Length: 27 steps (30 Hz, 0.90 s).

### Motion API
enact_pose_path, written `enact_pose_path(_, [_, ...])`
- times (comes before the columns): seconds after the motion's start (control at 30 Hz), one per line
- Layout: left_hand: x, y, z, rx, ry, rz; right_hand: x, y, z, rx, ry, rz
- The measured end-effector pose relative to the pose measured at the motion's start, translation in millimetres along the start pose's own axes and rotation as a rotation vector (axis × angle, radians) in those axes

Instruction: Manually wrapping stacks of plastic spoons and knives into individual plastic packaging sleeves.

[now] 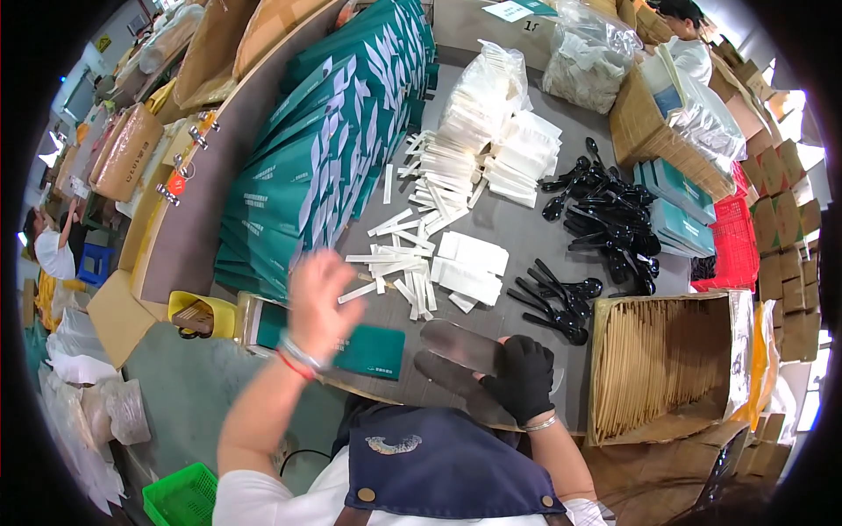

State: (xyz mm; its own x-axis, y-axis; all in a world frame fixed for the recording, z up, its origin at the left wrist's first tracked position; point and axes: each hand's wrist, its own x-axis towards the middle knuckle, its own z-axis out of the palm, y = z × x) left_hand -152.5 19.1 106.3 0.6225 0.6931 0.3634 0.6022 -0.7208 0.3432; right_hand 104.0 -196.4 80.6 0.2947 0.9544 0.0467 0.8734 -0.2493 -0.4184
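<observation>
My right hand [519,377], in a black fingerless glove, grips one end of a flat, see-through oblong piece with rounded ends [460,344]. That piece hovers low over the near edge of the table, with a dark, similar shape beneath it that may be its shadow. My left hand [322,298] is smeared by motion, so its fingers cannot be made out. It hangs above a flat dark green packet [368,352], beside the loose white paper strips [408,263]. White flat packets [471,263] lie just beyond, and black plastic spoons [553,298] lie right of them.
A long row of green printed bags [307,167] fills the left side. A carton of brown flat pieces [667,368] stands at right, near green boxes [680,210] and a red basket [735,241]. A yellow bin [203,314] sits at the left edge. Another person [688,44] is at far right.
</observation>
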Motion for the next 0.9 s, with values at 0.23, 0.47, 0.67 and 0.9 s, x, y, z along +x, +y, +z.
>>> enact_pose_path(0.23, [-86.8,25.0,83.2,-0.106,-0.125,-0.287,-0.4,-10.6,-0.7,-0.103,-0.155,-0.056])
enact_pose_path(0.47, [-82.9,34.5,79.4,-0.119,-0.183,-0.356,-2.0,-14.1,0.6,-0.108,-0.217,-0.087])
enact_pose_path(0.67, [-90.0,26.3,82.6,-0.116,-0.193,-0.349,1.1,-14.3,3.3,-0.078,-0.278,-0.064])
enact_pose_path(0.9, [-74.2,20.2,78.9,-0.186,-0.188,-0.26,22.4,-48.2,60.6,0.126,-0.193,-0.245])
